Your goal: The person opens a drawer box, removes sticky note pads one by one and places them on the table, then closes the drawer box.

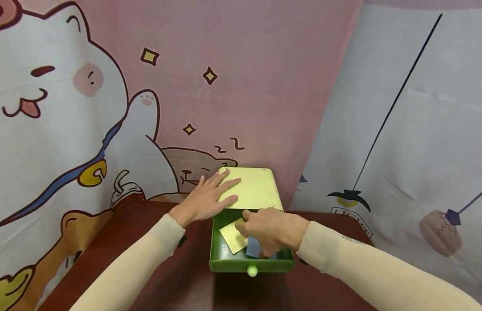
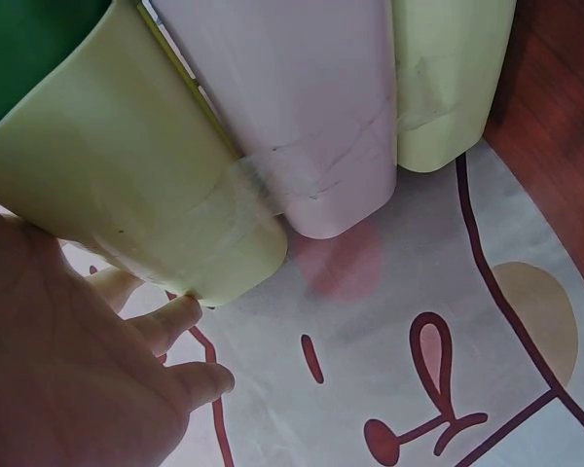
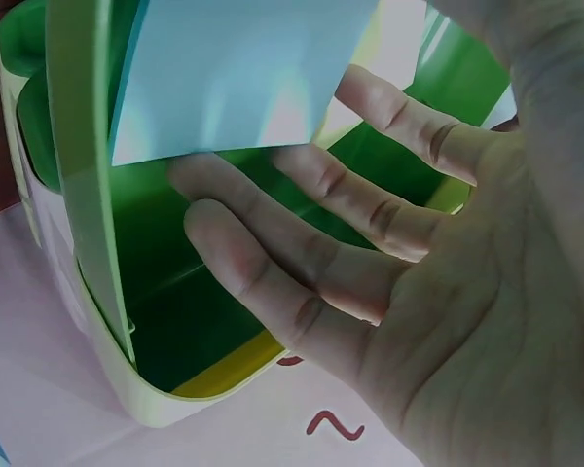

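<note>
My left hand [image 1: 203, 201] rests with spread fingers on the pale yellow-green top of a small drawer unit [image 1: 256, 188]; the left wrist view shows its fingers along the unit's edge. Below that top, a green drawer [image 1: 213, 255] with a round knob [image 1: 252, 271] is pulled out. My right hand [image 1: 273, 229] reaches into the drawer and holds a blue note pad [image 1: 253, 247]. In the right wrist view its fingertips meet the edge of the blue pad [image 3: 234, 78], while the thumb is hidden there. Beside it in the drawer lies a pale yellow note pad [image 1: 233, 237].
The unit stands on a dark red-brown table [image 1: 163, 268] against a printed cloth backdrop [image 1: 264, 86]. In the left wrist view the unit also has a pink tier [image 2: 311, 117] and another pale green one [image 2: 443, 88]. Clear tape [image 2: 248, 195] crosses its side.
</note>
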A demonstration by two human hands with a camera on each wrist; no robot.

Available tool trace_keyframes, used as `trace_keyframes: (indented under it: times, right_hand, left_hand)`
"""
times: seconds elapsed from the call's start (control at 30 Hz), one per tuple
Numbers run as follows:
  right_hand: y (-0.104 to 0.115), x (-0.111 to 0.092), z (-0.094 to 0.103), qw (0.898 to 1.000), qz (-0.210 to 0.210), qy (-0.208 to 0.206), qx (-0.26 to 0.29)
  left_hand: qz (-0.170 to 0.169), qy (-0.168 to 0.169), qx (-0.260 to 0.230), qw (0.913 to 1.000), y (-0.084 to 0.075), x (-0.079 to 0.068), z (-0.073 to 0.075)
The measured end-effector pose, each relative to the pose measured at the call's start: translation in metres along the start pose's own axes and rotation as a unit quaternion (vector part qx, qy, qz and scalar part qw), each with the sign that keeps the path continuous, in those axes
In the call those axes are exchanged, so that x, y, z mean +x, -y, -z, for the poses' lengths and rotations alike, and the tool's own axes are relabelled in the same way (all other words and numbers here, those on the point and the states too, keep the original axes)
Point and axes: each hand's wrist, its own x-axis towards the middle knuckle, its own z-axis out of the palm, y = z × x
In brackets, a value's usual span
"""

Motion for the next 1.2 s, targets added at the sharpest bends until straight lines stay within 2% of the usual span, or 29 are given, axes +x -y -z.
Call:
trace_keyframes:
  times: [0.3,0.47,0.63,0.87,1.0,1.2]
  right_hand:
    - [-0.0011,-0.0014,-0.0010,1.000,-0.003,-0.008,0.018]
    - [0.0004,-0.0015,-0.0025,1.000,-0.009,-0.011,-0.007]
    - [0.0021,-0.0015,-0.0032,0.999,-0.029,-0.002,-0.030]
    - [0.0033,-0.0022,-0.0033,0.999,-0.036,0.018,-0.006]
    - [0.0014,-0.0035,-0.0040,0.999,-0.029,0.016,-0.004]
    - [-0.0047,-0.0065,-0.0055,1.000,0.001,-0.016,0.000]
  left_hand:
    - [0.000,0.002,-0.001,1.0000,-0.0009,0.0008,0.0000]
    - [0.001,0.003,0.003,1.0000,-0.0009,0.0016,-0.0004]
    - [0.001,0.004,0.003,1.0000,-0.0013,0.0012,-0.0001]
    - [0.000,0.003,0.000,1.0000,-0.0011,0.0014,-0.0007]
    - [0.000,0.001,-0.004,1.0000,-0.0008,0.0017,-0.0009]
    - [0.001,-0.001,-0.004,1.0000,0.0005,0.0015,-0.0017]
